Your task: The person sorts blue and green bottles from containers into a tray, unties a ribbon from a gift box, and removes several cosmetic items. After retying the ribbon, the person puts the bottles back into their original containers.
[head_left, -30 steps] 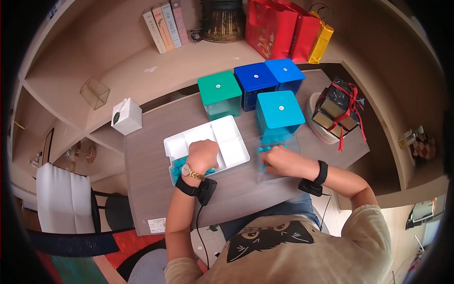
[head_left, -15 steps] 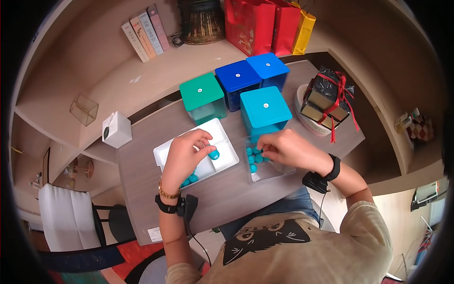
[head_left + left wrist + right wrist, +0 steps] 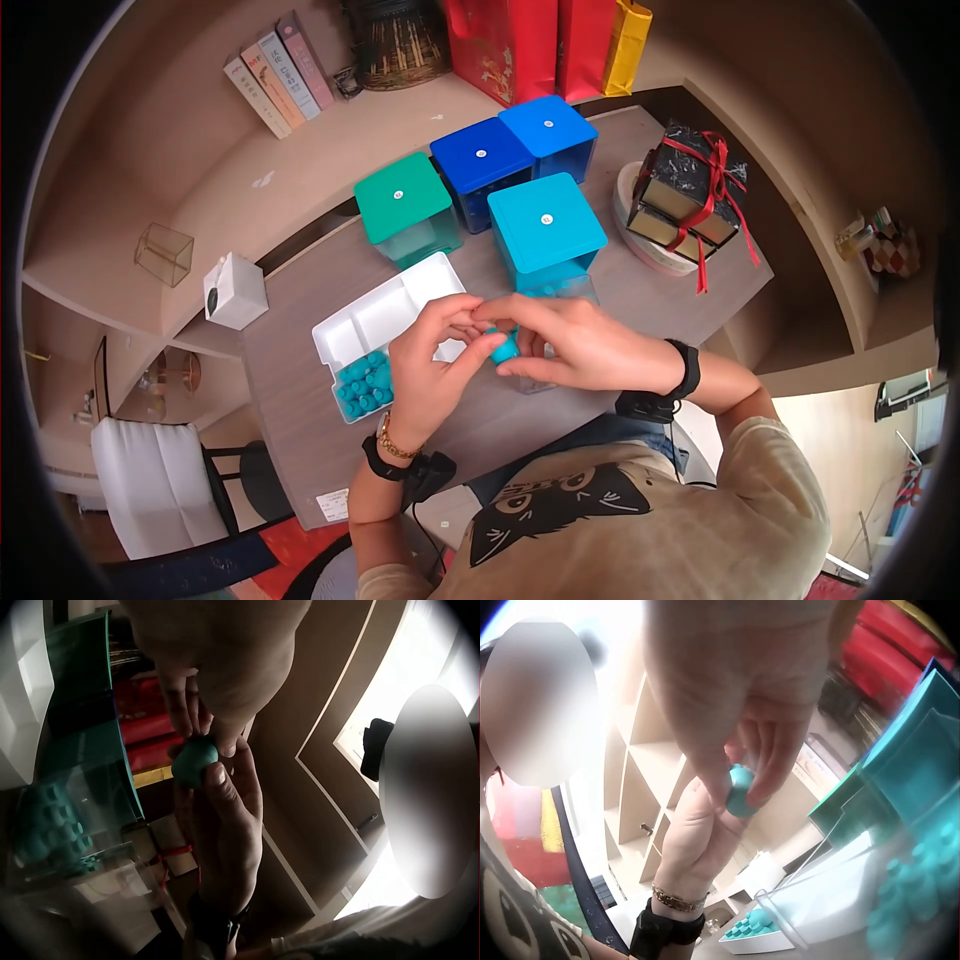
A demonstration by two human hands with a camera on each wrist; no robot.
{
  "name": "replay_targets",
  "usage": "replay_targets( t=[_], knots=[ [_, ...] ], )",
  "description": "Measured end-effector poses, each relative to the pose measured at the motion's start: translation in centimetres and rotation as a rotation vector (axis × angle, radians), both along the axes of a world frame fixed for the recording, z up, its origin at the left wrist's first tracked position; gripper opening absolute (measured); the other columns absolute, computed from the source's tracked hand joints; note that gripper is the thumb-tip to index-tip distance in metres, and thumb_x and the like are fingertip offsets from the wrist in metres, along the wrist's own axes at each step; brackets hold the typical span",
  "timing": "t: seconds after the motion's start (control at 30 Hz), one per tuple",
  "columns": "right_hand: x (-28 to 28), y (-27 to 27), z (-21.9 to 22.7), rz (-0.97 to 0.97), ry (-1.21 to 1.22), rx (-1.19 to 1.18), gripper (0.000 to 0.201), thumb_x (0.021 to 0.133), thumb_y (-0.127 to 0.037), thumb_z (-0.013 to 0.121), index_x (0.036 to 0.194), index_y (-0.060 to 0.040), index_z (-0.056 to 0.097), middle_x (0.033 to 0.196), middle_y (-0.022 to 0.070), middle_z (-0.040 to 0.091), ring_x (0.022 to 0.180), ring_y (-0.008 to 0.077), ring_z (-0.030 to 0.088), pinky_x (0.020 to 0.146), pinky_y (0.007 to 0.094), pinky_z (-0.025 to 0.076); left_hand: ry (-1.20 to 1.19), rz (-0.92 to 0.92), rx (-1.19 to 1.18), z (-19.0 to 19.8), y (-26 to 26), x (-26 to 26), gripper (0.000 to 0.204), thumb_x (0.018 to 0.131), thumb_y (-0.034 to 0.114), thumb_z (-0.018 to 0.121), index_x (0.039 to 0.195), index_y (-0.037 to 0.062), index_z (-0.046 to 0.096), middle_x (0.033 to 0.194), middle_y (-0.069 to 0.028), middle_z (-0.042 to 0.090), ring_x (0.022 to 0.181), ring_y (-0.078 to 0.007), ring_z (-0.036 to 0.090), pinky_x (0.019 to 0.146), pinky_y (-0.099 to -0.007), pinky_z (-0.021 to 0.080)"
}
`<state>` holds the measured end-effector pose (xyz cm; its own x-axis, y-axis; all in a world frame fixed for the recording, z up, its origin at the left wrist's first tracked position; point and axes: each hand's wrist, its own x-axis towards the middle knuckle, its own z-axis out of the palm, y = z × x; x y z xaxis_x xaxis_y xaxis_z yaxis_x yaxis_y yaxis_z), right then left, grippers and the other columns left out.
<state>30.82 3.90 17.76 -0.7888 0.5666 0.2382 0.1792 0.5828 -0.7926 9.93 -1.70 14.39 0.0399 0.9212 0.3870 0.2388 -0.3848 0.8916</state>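
Note:
Above the table, my left hand (image 3: pixel 430 355) and right hand (image 3: pixel 595 345) meet at one small teal rounded piece (image 3: pixel 505 347). In the right wrist view, the right thumb and fingers pinch this piece (image 3: pixel 740 791), with the left hand (image 3: pixel 694 832) close behind it. The left wrist view shows fingers of both hands around the piece (image 3: pixel 195 761), the right thumb pressed on its side. To the left, a white divided tray (image 3: pixel 432 277) holds several teal knobbed pieces (image 3: pixel 365 385) in its near compartment. A clear open box (image 3: pixel 535 385), partly hidden, sits under the right hand; teal pieces (image 3: pixel 915 892) lie in it.
Behind the hands stand boxes with teal (image 3: pixel 547 225), green (image 3: pixel 400 195), dark blue (image 3: pixel 480 155) and light blue (image 3: pixel 548 125) lids. Black gift boxes (image 3: pixel 690 190) tied with red ribbon are at the right. A white tissue box (image 3: pixel 237 290) stands by the table's left edge.
My left hand has lifted a teal piece out of the tray and moved right. The right hand has left the clear box, and both hands now meet around the piece.

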Motion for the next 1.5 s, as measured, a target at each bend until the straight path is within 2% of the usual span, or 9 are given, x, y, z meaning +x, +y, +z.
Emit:
replay_targets(
  t=[0.2,0.33,0.63,0.83,0.97,1.07,1.1,1.27,1.5],
  knots=[
    [0.8,1.6,-0.4,-0.055,0.070,-0.091,0.041,0.091,-0.012,0.077,0.129,-0.0040,0.063,0.093,0.0097,0.072,0.072,0.0141,0.072,0.064,0.0289,0.055,0.033,-0.131,-0.105,1.2,0.3,-0.9,0.056,0.084,0.001,0.082,0.133,0.0012,0.054,0.107,-0.0112,0.072,0.093,-0.0181,0.072,0.087,-0.0312,0.059],
    [0.5,1.3,-0.5,-0.104,0.163,-0.452,0.031,0.095,-0.012,0.074,0.123,-0.0016,0.067,0.097,0.0105,0.073,0.079,0.0119,0.072,0.068,0.0265,0.056,0.139,-0.146,-0.103,1.0,0.2,-0.2,0.061,0.083,0.005,0.084,0.135,0.0037,0.052,0.109,-0.0124,0.073,0.096,-0.0193,0.073,0.087,-0.0321,0.060],
    [1.1,1.7,0.4,-0.081,0.064,0.042,0.019,0.093,-0.011,0.074,0.111,-0.0046,0.074,0.091,0.0066,0.072,0.077,0.0166,0.071,0.065,0.0298,0.056,0.056,-0.215,-0.251,0.6,0.0,-0.1,0.062,0.086,0.005,0.082,0.137,0.0033,0.047,0.109,-0.0139,0.074,0.097,-0.0196,0.074,0.085,-0.0316,0.059],
    [2.2,1.9,0.5,-0.027,-0.219,0.086,0.018,0.085,-0.010,0.075,0.101,-0.0019,0.071,0.089,0.0126,0.070,0.077,0.0268,0.071,0.067,0.0376,0.056,0.388,-0.195,-0.215,1.3,-0.2,-2.0,0.057,0.086,0.020,0.083,0.132,0.0058,0.053,0.108,-0.0137,0.074,0.098,-0.0250,0.074,0.084,-0.0355,0.058],
    [2.6,1.6,-0.4,0.029,-0.388,0.342,0.015,0.081,-0.009,0.072,0.094,-0.0018,0.068,0.087,0.0153,0.070,0.079,0.0331,0.071,0.067,0.0439,0.055,0.978,-0.029,-0.261,2.3,-1.6,-6.3,0.048,0.084,0.030,0.080,0.124,0.0095,0.063,0.107,-0.0126,0.072,0.094,-0.0312,0.071,0.078,-0.0421,0.055],
    [2.5,1.5,-1.0,0.088,-0.512,0.449,0.013,0.080,-0.007,0.069,0.092,-0.0022,0.067,0.084,0.0163,0.069,0.079,0.0346,0.070,0.067,0.0453,0.055,1.065,0.212,-0.376,2.3,-1.3,-8.5,0.040,0.082,0.022,0.080,0.118,0.0110,0.067,0.103,-0.0123,0.073,0.094,-0.0321,0.070,0.078,-0.0412,0.055],
    [2.4,1.5,-1.7,0.103,-0.528,0.480,0.012,0.080,-0.006,0.068,0.092,-0.0026,0.067,0.083,0.0164,0.069,0.079,0.0344,0.070,0.066,0.0452,0.055,1.080,0.282,-0.309,1.8,-1.4,-9.3,0.033,0.079,0.018,0.080,0.110,0.0110,0.070,0.099,-0.0108,0.073,0.094,-0.0318,0.070,0.077,-0.0415,0.055],
    [1.6,1.8,-4.1,0.148,-0.636,0.511,0.012,0.080,-0.003,0.065,0.091,-0.0041,0.068,0.078,0.0161,0.069,0.077,0.0344,0.071,0.066,0.0443,0.056,1.140,0.242,-0.400,-1.0,-0.4,-12.0,0.029,0.073,0.021,0.082,0.098,0.0109,0.072,0.092,-0.0071,0.073,0.089,-0.0295,0.070,0.075,-0.0417,0.055],
    [1.3,2.0,-4.7,0.188,-0.618,0.494,0.009,0.082,-0.004,0.066,0.091,-0.0049,0.067,0.078,0.0159,0.068,0.078,0.0353,0.071,0.068,0.0443,0.056,1.285,0.105,-0.582,-1.5,1.2,-9.7,0.035,0.064,0.025,0.085,0.096,0.0141,0.076,0.087,-0.0050,0.074,0.089,-0.0273,0.070,0.073,-0.0405,0.055]
  ],
)
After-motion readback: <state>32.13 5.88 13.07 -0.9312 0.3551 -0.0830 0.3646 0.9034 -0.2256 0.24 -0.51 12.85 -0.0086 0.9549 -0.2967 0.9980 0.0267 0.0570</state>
